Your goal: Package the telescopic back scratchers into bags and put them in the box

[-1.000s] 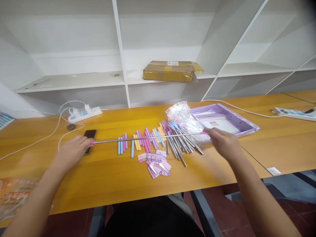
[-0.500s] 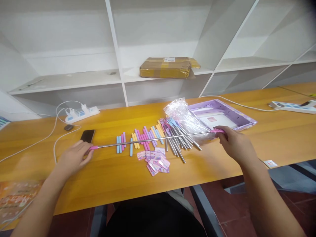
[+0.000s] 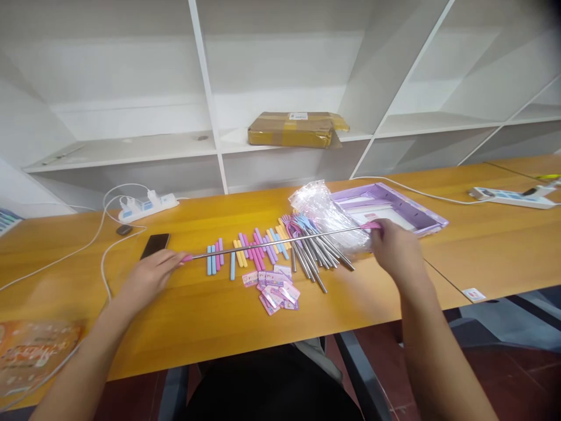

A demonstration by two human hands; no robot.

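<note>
Bare worktop (image 3: 193, 327) lies open in front of the cards (image 3: 276, 289); plastic bags (image 3: 326, 216) and metal rods (image 3: 322, 254) crowd the way to the tray (image 3: 423, 222). The phone (image 3: 155, 245) obstructs the left.

A wooden table (image 3: 184, 327) carries coloured tubes (image 3: 256, 255), small cards (image 3: 274, 295), a phone (image 3: 155, 245) and a purple tray (image 3: 418, 225).

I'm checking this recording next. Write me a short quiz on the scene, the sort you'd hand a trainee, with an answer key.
1. The left hand and the right hand hold one silver rod. What colour are its ends? A) yellow B) pink C) blue
2. True or false: the printed cards lie nearer the front edge of the table than the coloured tubes do.
3. Fill in the missing word: the black phone lies nearer to the ____ hand.

Key: 1. B; 2. true; 3. left
</note>
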